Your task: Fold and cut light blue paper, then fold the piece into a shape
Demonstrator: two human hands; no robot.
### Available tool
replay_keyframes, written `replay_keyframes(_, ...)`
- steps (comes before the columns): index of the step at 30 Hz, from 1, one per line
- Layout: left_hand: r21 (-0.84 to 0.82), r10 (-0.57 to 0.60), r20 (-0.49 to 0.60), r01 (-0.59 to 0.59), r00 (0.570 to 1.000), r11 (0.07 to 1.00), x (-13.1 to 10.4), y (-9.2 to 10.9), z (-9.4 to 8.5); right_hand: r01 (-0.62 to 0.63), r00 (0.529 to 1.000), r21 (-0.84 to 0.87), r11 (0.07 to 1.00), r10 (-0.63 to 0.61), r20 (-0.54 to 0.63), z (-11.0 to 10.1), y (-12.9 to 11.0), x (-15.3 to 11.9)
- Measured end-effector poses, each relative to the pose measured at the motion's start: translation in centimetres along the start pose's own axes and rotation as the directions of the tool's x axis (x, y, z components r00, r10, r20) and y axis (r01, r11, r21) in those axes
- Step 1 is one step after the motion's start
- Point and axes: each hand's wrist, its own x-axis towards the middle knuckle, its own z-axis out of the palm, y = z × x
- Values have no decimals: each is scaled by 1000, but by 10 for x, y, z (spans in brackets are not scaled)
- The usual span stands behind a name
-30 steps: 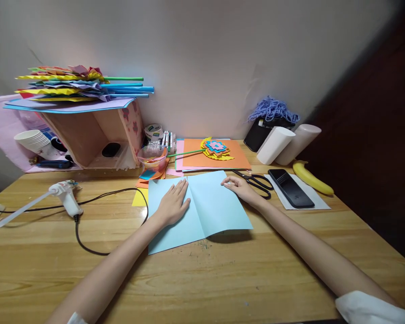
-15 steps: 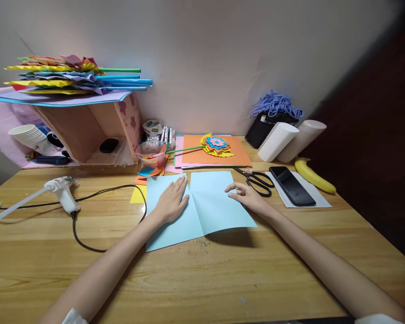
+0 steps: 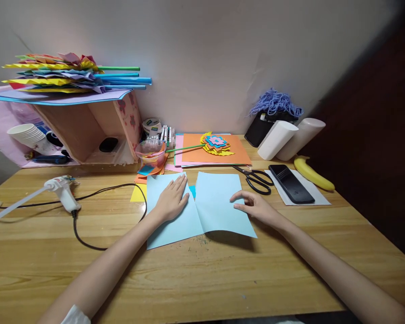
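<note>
From where I stand, both bare arms reach forward from the person's sides, angling inward. The left forearm (image 3: 116, 265) runs up to a left hand (image 3: 170, 201) spread palm down, its fingers (image 3: 177, 184) nearly straight, close together and pointing away from the body, the thumb (image 3: 185, 199) set apart. The right forearm (image 3: 327, 261) slants inward to a right hand (image 3: 254, 208) with curled fingers, the forefinger (image 3: 239, 194) arched just above the thumb (image 3: 242, 207). Whether they pinch, I can't tell. The hands are well apart.

Wider tear in the blue paper (image 3: 214, 210)
</note>
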Motion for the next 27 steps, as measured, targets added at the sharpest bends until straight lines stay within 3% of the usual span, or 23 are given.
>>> replay_keyframes(8, 6, 0, 3, 0, 1000, 1000, -1, 1, -2, -95, 993, -46, 994, 91, -72, -11, 16, -30)
replay_keyframes(14, -11, 0, 10, 0, 1000, 1000, 0, 1, -2, -145, 966, -208, 967, 92, -243, -24, 23, -59)
replay_keyframes(20, -225, -7, -59, -6, 998, 974, -3, 6, -11, -5, 958, -153, 988, -39, -286, -29, 20, -65)
replay_keyframes(23, -501, 25, -76, -60, 997, 863, -7, 17, -24, 66, 920, -2, 998, -62, -388, -24, 4, -48)
replay_keyframes(25, -679, 66, -38, -74, 997, 731, -10, 25, -31, 108, 908, 104, 989, -55, -416, -15, -10, -31)
replay_keyframes(27, -809, 123, 10, -64, 992, 585, -13, 31, -35, 137, 925, 186, 973, -59, -374, -3, -23, -14)
